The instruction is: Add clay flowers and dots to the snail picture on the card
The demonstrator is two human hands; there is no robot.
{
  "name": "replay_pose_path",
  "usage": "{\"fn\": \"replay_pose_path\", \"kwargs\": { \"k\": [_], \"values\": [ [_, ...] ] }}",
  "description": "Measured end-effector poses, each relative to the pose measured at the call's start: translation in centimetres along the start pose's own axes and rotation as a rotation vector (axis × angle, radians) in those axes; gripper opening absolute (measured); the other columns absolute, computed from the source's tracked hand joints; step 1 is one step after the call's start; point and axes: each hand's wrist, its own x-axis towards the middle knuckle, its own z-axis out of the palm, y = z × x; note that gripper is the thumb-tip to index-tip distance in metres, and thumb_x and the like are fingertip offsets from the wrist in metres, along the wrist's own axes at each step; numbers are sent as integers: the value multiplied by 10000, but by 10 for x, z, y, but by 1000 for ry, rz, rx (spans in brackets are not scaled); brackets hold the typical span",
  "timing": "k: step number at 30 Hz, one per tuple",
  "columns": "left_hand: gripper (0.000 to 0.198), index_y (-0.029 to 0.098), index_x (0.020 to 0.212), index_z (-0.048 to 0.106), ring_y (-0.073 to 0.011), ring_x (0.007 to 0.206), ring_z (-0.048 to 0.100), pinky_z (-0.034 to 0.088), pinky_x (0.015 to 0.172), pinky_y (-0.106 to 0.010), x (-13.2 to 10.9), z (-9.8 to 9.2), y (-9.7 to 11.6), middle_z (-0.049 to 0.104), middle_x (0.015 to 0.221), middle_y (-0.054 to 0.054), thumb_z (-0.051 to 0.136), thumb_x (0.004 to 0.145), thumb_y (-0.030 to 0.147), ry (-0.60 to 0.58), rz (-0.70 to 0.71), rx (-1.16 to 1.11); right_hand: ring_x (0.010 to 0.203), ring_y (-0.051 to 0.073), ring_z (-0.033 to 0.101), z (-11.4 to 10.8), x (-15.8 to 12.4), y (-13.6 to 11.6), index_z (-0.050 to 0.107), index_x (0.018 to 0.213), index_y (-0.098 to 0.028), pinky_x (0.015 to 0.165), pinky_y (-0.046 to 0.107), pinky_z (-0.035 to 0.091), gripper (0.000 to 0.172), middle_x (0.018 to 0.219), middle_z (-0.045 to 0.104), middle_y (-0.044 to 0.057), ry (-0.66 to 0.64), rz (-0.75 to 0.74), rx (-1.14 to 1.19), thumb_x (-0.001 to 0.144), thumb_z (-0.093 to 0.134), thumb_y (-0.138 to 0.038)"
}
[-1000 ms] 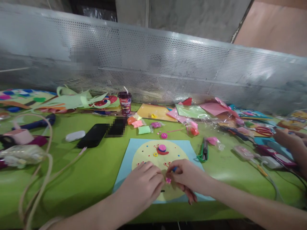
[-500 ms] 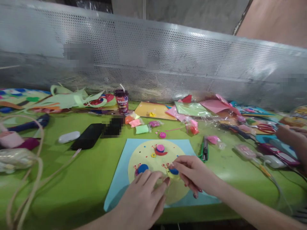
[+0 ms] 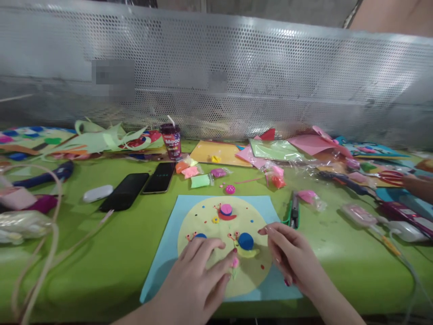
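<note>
My left hand (image 3: 199, 275) rests palm down on a blue sheet of paper (image 3: 162, 266) with a pale yellow circle (image 3: 250, 280). Its fingers are spread, one fingertip at the head of a yellow snail with a blue shell (image 3: 246, 242). Another blue-shelled snail (image 3: 200, 236) is partly covered by this hand. To the right of the yellow snail, my right hand (image 3: 294, 255) hovers with thumb and forefinger pinched; anything between them is too small to see. Higher on the circle are a red snail with a pink shell (image 3: 226, 211) and a small yellow flower (image 3: 215, 220). A pink flower (image 3: 234, 262) shows below the yellow snail.
A green-handled utility knife (image 3: 294, 212) lies right of the sheet. Behind it are bags of coloured clay (image 3: 200, 181), a pink dotted ball (image 3: 230, 189) and a drink cup (image 3: 171, 142). Phones (image 3: 126, 192) and a cable lie left. Another person's hand (image 3: 419, 187) is at far right.
My right hand has drawn back to the right from the yellow snail, uncovering its blue shell. My left hand stays on the paper, and the pink flower now shows.
</note>
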Motion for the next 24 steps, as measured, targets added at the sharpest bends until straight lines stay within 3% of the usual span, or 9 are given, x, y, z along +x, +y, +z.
{"fn": "replay_pose_path", "kwargs": {
  "k": [7, 14, 19, 24],
  "values": [
    [295, 261, 1093, 614, -210, 869, 505, 498, 716, -347, -2, 7, 0, 555, 978, -81, 474, 836, 220, -10, 12, 4, 202, 23, 320, -1, 3, 0, 597, 828, -159, 218, 137, 202, 366, 402, 428, -103, -47, 26, 68, 712, 609, -506],
    [406, 274, 1225, 521, -221, 963, 488, 491, 816, -388, -2, 1, -2, 513, 1090, -89, 475, 826, 214, -91, -52, -17, 197, 37, 348, -5, 5, 4, 588, 847, -158, 203, 142, 214, 387, 403, 435, -103, -83, 36, 81, 711, 607, -521],
    [349, 321, 1158, 567, -234, 957, 486, 476, 840, -441, -5, 5, -2, 536, 1090, -68, 494, 826, 239, -76, -55, 32, 200, 36, 337, -5, 6, 6, 595, 868, -154, 202, 145, 235, 409, 404, 431, -104, -64, 20, 78, 705, 610, -529],
    [431, 280, 1258, 494, -244, 986, 484, 472, 849, -441, -5, 2, -2, 524, 1147, -94, 485, 828, 248, -79, -20, 104, 205, 37, 351, -5, 4, 6, 592, 869, -157, 208, 138, 235, 409, 407, 430, -102, -57, 21, 82, 706, 611, -532]
  ]
}}
